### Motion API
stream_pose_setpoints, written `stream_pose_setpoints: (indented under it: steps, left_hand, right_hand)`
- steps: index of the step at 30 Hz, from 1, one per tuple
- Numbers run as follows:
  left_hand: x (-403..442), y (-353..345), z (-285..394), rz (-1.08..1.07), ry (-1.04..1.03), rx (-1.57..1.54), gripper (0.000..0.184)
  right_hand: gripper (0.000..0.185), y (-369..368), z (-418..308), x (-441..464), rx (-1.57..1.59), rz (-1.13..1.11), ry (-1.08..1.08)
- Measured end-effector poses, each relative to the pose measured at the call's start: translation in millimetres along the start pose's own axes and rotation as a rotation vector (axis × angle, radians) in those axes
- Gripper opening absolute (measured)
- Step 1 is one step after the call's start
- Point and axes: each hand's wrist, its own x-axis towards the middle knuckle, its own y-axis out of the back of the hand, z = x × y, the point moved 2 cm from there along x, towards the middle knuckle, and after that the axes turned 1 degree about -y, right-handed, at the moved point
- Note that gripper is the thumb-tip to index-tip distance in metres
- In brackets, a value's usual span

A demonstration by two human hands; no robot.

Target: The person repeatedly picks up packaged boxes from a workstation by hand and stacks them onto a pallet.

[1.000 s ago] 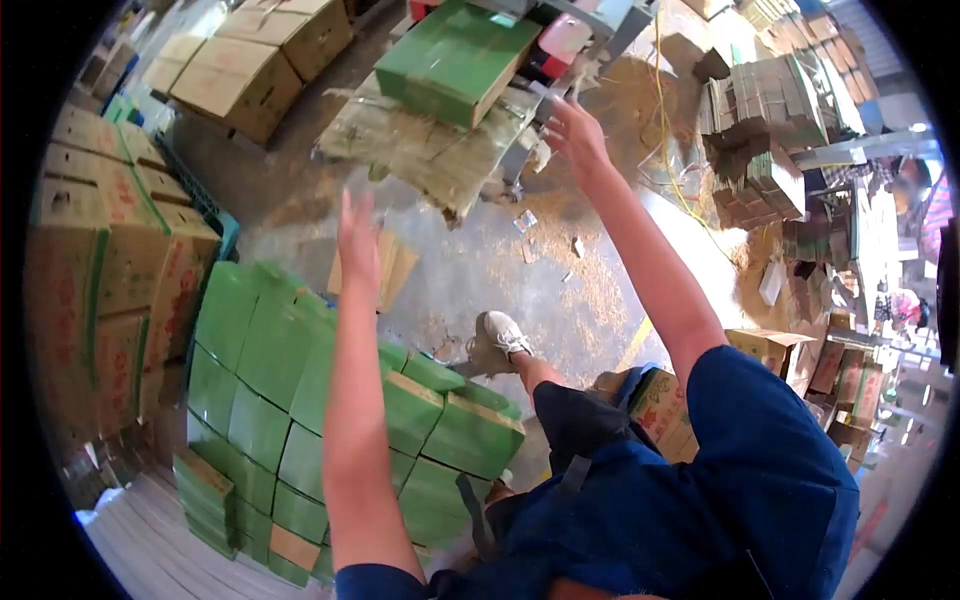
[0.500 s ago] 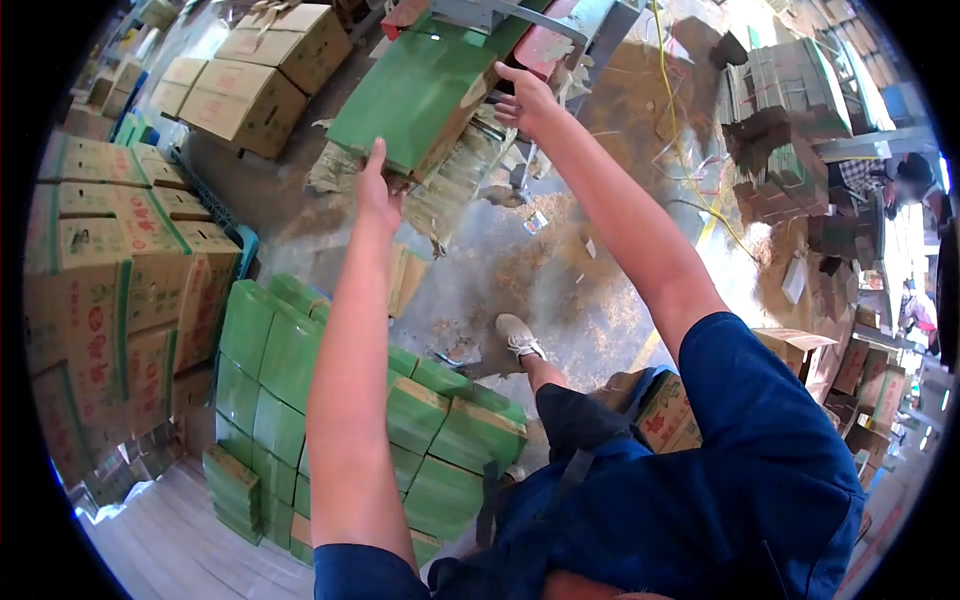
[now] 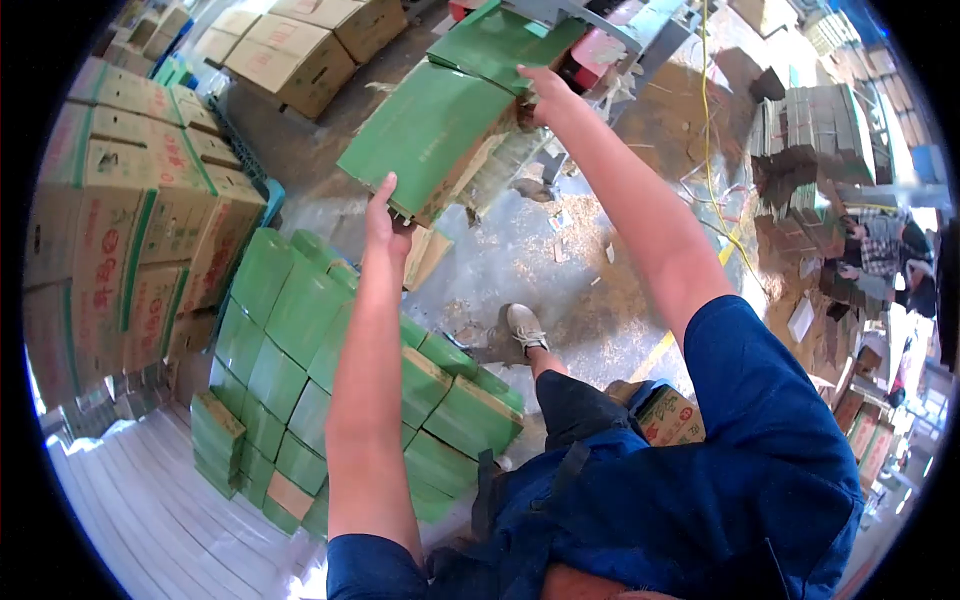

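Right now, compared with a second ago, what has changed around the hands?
The front green carton has moved toward the person. The left hand, empty before, now grips its near corner; the right hand has come to its far end. A second green carton now shows behind it. The stacked green cartons stay stacked.

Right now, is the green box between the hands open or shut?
Shut on top: the green box shows a flat face, no raised flap; underside hidden.

Over my feed, I see red characters [image 3: 112, 238] on the stacked brown cartons [image 3: 150, 205] and faint print [image 3: 438, 142] on the held green box [image 3: 415, 125], neither legible to me.
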Motion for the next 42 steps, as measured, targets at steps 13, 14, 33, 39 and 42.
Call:
stream_pose_setpoints:
  steps: [13, 14, 33, 39, 42]
  left_hand:
    - [-241, 128, -73, 0.181, -0.107, -0.353, 0.080]
    - [-267, 135, -85, 0.143, -0.042, -0.384, 0.082]
    - [-658, 565, -275, 0.880, -0.314, -0.714, 0.061]
    - [-764, 794, -226, 1.055, -0.298, -0.466, 0.086]
    - [-800, 902, -209, 1.054, -0.342, -0.323, 0.088]
  right_hand:
    - [0.060, 31, -34, 42, -0.236, -0.205, -0.017]
    - [0.070, 17, -31, 14, -0.115, 0.062, -0.073]
    - [0.062, 8, 437, -331, -1.146, -0.749, -0.120]
    - [0.085, -80, 716, -432, -1.693, -1.304, -0.158]
    - [0.091, -126, 831, -455, -1.864, -1.554, -0.080]
